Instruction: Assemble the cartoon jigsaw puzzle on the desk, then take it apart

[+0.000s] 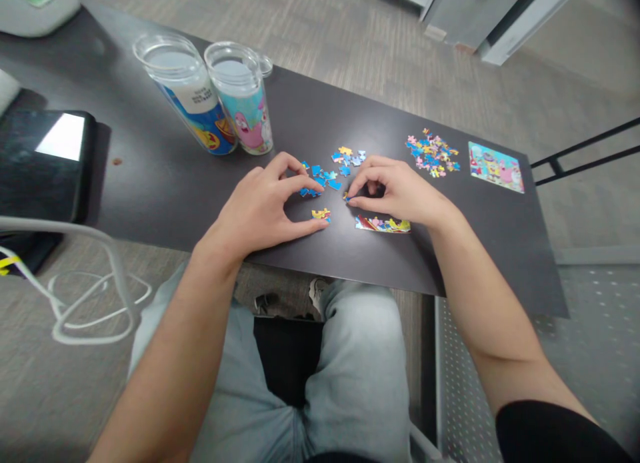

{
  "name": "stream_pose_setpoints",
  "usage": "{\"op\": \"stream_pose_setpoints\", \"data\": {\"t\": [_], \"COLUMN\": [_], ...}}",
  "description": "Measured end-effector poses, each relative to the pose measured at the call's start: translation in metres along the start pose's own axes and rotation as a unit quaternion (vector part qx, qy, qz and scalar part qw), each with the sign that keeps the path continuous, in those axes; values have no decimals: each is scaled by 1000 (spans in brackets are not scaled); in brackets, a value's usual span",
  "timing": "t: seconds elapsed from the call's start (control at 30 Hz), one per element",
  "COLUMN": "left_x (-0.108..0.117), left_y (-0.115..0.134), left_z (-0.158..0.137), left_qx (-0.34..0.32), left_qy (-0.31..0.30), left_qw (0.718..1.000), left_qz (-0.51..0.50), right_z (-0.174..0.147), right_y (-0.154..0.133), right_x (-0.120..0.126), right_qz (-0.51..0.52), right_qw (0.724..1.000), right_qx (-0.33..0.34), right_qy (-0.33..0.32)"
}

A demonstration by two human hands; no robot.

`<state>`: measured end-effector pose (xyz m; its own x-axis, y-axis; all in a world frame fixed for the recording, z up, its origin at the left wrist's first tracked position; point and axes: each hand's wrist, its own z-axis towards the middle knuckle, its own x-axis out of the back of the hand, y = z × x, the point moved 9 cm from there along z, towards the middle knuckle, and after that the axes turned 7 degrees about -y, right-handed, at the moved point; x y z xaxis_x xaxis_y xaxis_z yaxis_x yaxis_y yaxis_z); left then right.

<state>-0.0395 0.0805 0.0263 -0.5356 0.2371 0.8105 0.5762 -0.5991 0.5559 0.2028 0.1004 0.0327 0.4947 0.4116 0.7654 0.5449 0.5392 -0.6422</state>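
Along the near edge of the dark grey tabletop (390, 266), it looks like only a bit is done: one narrow, multicoloured cardboard puzzle strip (383, 226) and a small yellow-and-red puzzle chunk (320, 214). Right hand (393, 186) pinches a tiny puzzle piece (345, 196) between thumb and fingers; left hand (265, 203) is spread, thumb at the chunk, fingertips by some loose blue pieces (331, 183). Loads left, I'd say: a little yellow-and-pale-blue cluster (345, 156), plus a big mixed-colour pile (433, 155) beside the glossy cartoon picture card (495, 168).
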Motion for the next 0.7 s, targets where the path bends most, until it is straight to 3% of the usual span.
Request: {"op": "stream_pose_setpoints", "data": {"t": [0.2,0.7], "left_x": [1,-2], "left_y": [1,1], "left_z": [2,3], "left_qx": [1,16], "left_qy": [2,9], "left_qw": [1000,1000], "left_qz": [-15,8], "right_z": [-5,-2], "right_y": [3,-15], "right_x": [8,-3], "right_qz": [-23,26], "right_qw": [999,999], "right_qx": [-29,-23], "right_qy": [14,-36]}}
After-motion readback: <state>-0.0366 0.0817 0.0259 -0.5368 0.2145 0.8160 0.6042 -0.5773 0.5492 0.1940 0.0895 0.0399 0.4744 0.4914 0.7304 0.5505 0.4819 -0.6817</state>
